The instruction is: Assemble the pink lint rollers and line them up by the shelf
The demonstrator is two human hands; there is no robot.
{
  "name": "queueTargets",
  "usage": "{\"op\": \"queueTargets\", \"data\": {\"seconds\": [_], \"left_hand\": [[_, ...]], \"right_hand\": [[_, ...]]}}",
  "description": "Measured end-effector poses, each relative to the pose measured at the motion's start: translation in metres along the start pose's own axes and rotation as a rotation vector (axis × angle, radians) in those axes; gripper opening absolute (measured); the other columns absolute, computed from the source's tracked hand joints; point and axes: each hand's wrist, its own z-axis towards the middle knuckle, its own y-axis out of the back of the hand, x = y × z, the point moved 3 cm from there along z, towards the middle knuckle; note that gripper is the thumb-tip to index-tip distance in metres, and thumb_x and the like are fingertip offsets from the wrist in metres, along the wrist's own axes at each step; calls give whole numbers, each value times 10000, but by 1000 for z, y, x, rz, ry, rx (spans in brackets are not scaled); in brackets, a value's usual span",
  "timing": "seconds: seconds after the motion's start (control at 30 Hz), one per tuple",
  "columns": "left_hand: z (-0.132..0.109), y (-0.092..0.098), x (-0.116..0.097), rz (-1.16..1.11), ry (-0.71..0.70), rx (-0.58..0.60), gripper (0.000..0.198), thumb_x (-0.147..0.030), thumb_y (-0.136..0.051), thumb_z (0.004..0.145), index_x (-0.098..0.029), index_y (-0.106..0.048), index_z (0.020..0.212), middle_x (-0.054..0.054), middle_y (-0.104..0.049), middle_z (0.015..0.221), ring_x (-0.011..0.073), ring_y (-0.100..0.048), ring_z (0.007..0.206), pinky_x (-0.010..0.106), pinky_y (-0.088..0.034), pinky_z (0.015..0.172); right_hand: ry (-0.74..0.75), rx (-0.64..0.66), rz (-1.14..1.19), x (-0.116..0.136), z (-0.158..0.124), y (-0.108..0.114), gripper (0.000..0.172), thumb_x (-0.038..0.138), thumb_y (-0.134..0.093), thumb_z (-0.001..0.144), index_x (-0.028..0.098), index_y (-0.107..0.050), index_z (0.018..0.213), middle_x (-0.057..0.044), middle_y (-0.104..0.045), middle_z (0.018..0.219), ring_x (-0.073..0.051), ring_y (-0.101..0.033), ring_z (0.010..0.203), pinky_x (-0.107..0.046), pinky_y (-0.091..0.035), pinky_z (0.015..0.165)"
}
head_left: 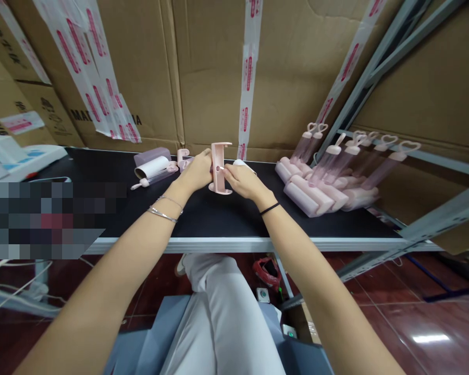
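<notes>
A pink bracket-shaped plastic piece (218, 177) stands upright above the black table, its two curved ends at top and bottom. My left hand (197, 172) grips its left edge. At its right side my right hand (243, 179) is closed, with a small whitish tip at the fingertips touching near the round hole in the piece; what it is cannot be made out. Behind my right hand lies a white rounded object (243, 164), partly hidden. Left of my hands lie a white cylinder (150, 167), a mauve case (152, 155) and small pink parts (182, 154).
Several pink-and-clear items with heart-shaped loops (316, 192) are piled at the right of the black table (226, 219). Large cardboard boxes (203, 73) stand behind it. A metal shelf frame (445, 213) is at the right, a white device (42, 156) at the far left.
</notes>
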Motion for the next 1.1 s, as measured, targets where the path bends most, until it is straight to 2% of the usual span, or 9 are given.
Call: {"op": "queueTargets", "data": {"seconds": [0.3,0.47,0.6,0.8,1.0,1.1], "left_hand": [[-1,5,-7,-21,131,100,118,-159,-508,802,-136,-613,850,120,-654,974,215,-629,886,313,-495,835],[-1,3,-5,13,133,140,126,-178,-496,810,-146,-618,821,108,-668,936,206,-626,865,301,-489,807],[-2,0,-5,9,107,140,138,-193,-480,806,-148,-608,785,107,-665,894,202,-621,812,306,-489,772],[-4,-3,-7,42,118,160,148,-161,-469,793,-148,-613,766,107,-668,882,198,-613,836,308,-489,802],[-3,-3,-8,48,206,134,155,-195,-481,807,-153,-630,825,135,-690,960,227,-637,893,319,-496,815],[-3,-3,-8,42,197,138,172,-167,-491,794,-131,-646,860,141,-696,963,236,-644,902,330,-495,824]], "right_hand": [[-56,96,-205,7,-4,7,435,320,-271,1023,158,-663,928,-104,-729,978,-200,-655,884,-280,-338,706],[-70,108,-241,8,-4,3,453,329,-244,1024,161,-665,1031,-110,-730,1040,-230,-675,938,-294,-370,733],[-69,115,-275,6,-3,0,475,339,-226,1018,157,-665,1029,-123,-729,1033,-259,-687,929,-313,-390,727],[-35,155,-366,12,-5,1,422,259,-260,988,120,-656,1025,-170,-728,979,-298,-703,907,-327,-417,679],[-70,143,-375,14,-5,4,473,401,-272,999,137,-661,1049,-175,-728,1005,-315,-705,932,-346,-469,703],[-81,138,-373,14,-5,3,502,486,-310,982,138,-664,1055,-185,-729,982,-324,-708,934,-352,-487,706]]}}
